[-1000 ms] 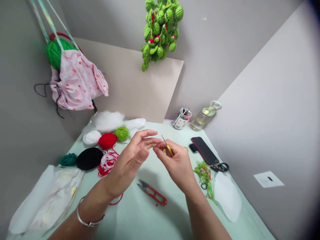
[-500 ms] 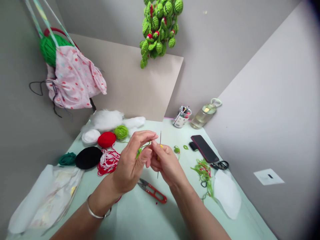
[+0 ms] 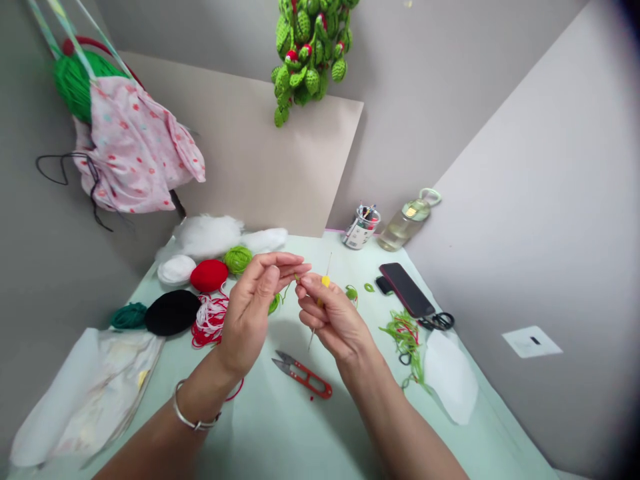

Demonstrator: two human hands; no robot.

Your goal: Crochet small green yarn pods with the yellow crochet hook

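Observation:
My right hand (image 3: 337, 317) grips a crochet hook (image 3: 326, 281) with a yellow handle; its thin metal ends point up and down. Its thumb and index finger also pinch a small bit of green yarn (image 3: 297, 277). Facing it, my left hand (image 3: 255, 313) has its fingers stretched out and the thumb apart, with the fingertips close to the pinched yarn. A green strand (image 3: 286, 292) hangs between the hands, near a green yarn piece (image 3: 273, 304) partly hidden behind the left hand. Red-handled thread snips (image 3: 305, 377) lie on the table below both hands.
At left are a red yarn ball (image 3: 209, 275), a black one (image 3: 173, 312), a green one (image 3: 238, 260) and white stuffing (image 3: 210, 233). Right side: a phone (image 3: 407, 290), black scissors (image 3: 440, 321), yarn scraps (image 3: 404, 331), a pen jar (image 3: 361, 230) and a bottle (image 3: 404, 223).
My left thumb has lifted away from the right fingers, and the left hand has opened and moved slightly left. The hook now tilts right, showing more yellow handle. The view has shifted slightly.

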